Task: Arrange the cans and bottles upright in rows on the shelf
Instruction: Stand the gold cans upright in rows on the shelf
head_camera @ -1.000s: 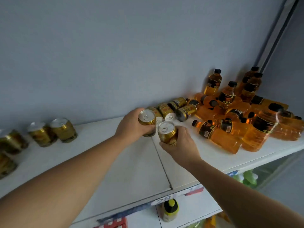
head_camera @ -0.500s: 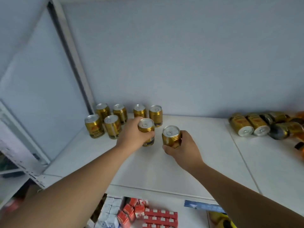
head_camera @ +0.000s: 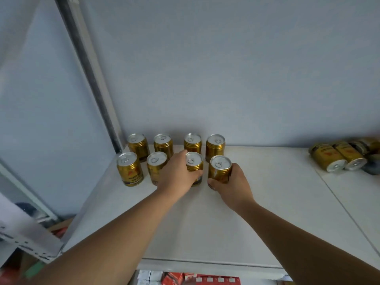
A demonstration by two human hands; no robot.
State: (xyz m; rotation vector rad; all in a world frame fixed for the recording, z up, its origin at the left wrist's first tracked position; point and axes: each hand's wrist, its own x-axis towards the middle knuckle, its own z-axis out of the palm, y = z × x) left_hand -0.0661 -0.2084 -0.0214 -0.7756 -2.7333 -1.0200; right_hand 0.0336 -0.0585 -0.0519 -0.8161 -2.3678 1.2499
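Head view: a white shelf (head_camera: pixel 257 212) against a pale blue wall (head_camera: pixel 226 68), seen from above and in front.
Wall: fills the upper half; a grey upright post (head_camera: pixel 90 75) runs down its left side to the shelf's back left corner.
Shelf: flat and white, with a seam running front to back on the right.
Arms: both reach in from the bottom edge towards the cans at the back left.
Back row (head_camera: pixel 176 144): four gold cans standing upright along the wall, silver tops up.
Front row: two upright cans (head_camera: pixel 141 168) at the left, just ahead of the back row, then the two held cans to their right.
Left hand (head_camera: pixel 176 174): wrapped around the third can (head_camera: pixel 194 166) of the front row, which stands upright on the shelf.
Right hand (head_camera: pixel 234 186): closed on the fourth can (head_camera: pixel 219 168), upright, beside the third.
Lying cans (head_camera: pixel 339 158): a cluster on their sides at the right edge, well apart from the rows.
Below the shelf: red and white cartons (head_camera: pixel 195 279) partly visible at the bottom.
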